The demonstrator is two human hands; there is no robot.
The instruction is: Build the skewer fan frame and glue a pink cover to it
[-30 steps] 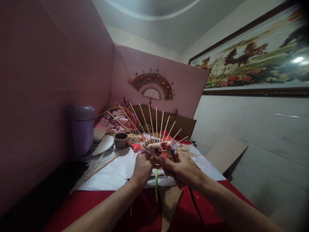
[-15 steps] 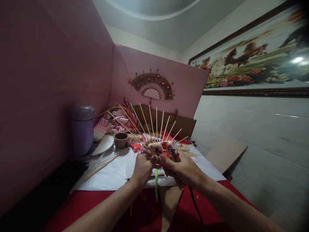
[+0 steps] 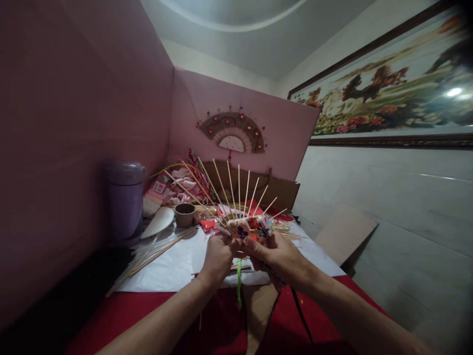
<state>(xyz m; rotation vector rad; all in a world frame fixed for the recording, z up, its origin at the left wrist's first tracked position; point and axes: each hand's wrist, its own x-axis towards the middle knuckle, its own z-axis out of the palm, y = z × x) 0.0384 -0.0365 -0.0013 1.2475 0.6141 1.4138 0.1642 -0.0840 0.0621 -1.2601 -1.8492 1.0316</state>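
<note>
Between my hands is a floral fabric piece (image 3: 238, 228), white and red with dark blue flowers, with several thin wooden sticks (image 3: 239, 190) fanning upward from it. My left hand (image 3: 219, 256) is closed on its left side, thumb towards the middle. Closed on the right side is my right hand (image 3: 279, 254), its thumb pressed on the cloth near the centre. The fingers behind the fabric are hidden. Below the hands hangs a bright green strip (image 3: 239, 286).
A purple flask (image 3: 126, 207), a small brown cup (image 3: 185, 215) and loose sticks (image 3: 162, 251) are at the left. A decorated fan (image 3: 236, 130) is on the pink board behind. A brown cardboard piece (image 3: 260, 313) lies on the red cloth (image 3: 148, 320).
The hands and the fan of sticks hold almost the same place. The stick tips on the right have shifted very slightly.
</note>
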